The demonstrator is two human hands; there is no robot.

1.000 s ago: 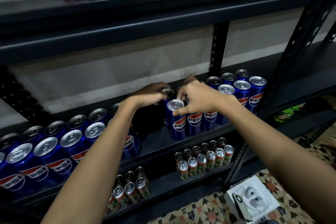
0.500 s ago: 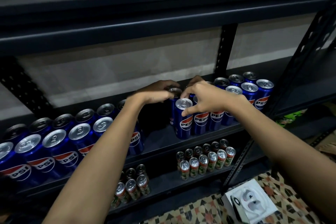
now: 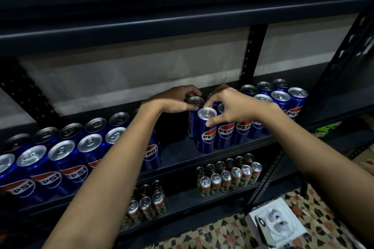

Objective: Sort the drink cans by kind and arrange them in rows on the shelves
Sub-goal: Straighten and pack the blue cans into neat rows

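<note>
Blue Pepsi can (image 3: 205,130) pinched in right grip (image 3: 232,107); left grip (image 3: 174,100) on rear can (image 3: 194,101).

Left hand (image 3: 174,100) on rear Pepsi can (image 3: 194,101), right hand (image 3: 232,108) seemingly pinching front one (image 3: 206,129).

Your left hand (image 3: 174,101) and right hand (image 3: 232,107) are bare. Your forearms have no sleeves. You wear no rings or watch.
</note>
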